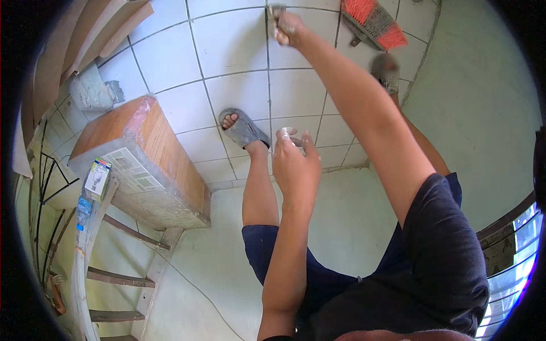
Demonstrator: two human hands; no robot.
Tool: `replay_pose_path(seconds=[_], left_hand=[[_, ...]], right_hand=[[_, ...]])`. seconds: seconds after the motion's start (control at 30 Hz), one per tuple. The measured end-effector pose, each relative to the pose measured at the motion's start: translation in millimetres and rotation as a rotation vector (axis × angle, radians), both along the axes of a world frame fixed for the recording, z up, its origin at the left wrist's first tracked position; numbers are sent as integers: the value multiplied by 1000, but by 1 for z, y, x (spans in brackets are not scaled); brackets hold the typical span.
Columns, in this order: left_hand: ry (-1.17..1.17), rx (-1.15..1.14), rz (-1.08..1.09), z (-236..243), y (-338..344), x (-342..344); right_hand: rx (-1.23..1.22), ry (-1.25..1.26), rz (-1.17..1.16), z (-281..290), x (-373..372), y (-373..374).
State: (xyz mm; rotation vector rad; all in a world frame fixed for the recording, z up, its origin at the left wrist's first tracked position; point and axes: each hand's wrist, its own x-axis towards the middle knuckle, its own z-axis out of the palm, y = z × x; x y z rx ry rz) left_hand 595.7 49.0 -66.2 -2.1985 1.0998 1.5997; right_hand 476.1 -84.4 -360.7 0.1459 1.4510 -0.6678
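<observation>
My right hand point(289, 29) reaches far out over the white tiles point(227, 42), closed around a small flat scraper-like tool point(277, 10). The tool's end meets a dark joint line between two tiles; its exact shape is partly hidden by the fingers. Nearer to me, my left hand point(297, 162) is raised above the floor with its fingers curled inward. Whitish paste coats its fingertips, and whatever lies in the palm is hard to make out. Grey sandals point(244, 128), smeared with pale dust, are on my feet on either side of the hands.
A red and grey broom head point(372, 23) lies at the upper right. To the left stands a wood-patterned tiled block point(165, 153), a ladder-like wooden frame point(122, 277), a small bulb box point(98, 179) and a plastic bottle point(83, 211). Brown boards point(85, 34) lean at upper left.
</observation>
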Motion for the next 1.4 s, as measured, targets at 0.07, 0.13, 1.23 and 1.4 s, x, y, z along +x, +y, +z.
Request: replay_pose_path(seconds=[0.07,0.13,1.23,1.4], left_hand=[[-1,-40,-9,1,1,-1],[7,-49,-8,4,-1,-2],[100,211,526,-37,9,-42],[158,235,477,-32,9,-49]], right_hand=[[-52,50,1,-3,-3,-7],[-84,154,-77,-3,-2,5],[458,603,-471,-19,-166,106],[184,339,-511,-33,-201,110]])
